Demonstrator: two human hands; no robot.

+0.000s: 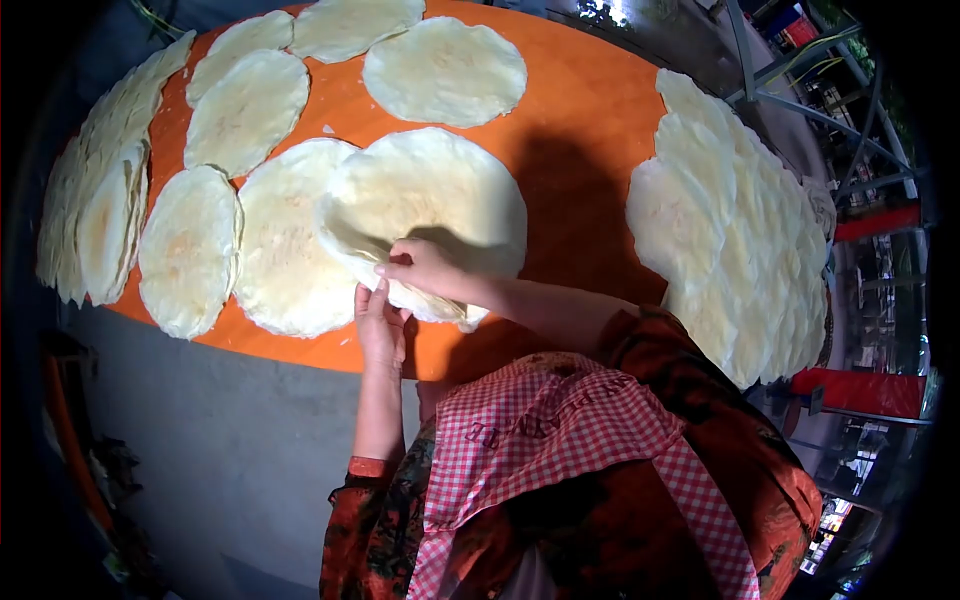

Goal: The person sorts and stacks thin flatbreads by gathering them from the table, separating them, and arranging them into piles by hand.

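A large round flatbread (430, 180) lies at the near middle of the orange table, its near edge lifted and folded up. My right hand (428, 268) is closed on that edge, with the fingers bent over it. Just below, my left hand (380, 325) pinches the same edge between thumb and fingers. Part of the fold is hidden behind my right hand and forearm. Another flatbread (285, 240) lies flat to the left, partly under the one I hold.
More flatbreads (445, 72) lie across the orange table (580, 90). A thick overlapping pile of flatbreads (730, 240) covers the right end, and stacked flatbreads (110, 200) stand at the left end. Metal framing (850, 130) rises beyond the right side.
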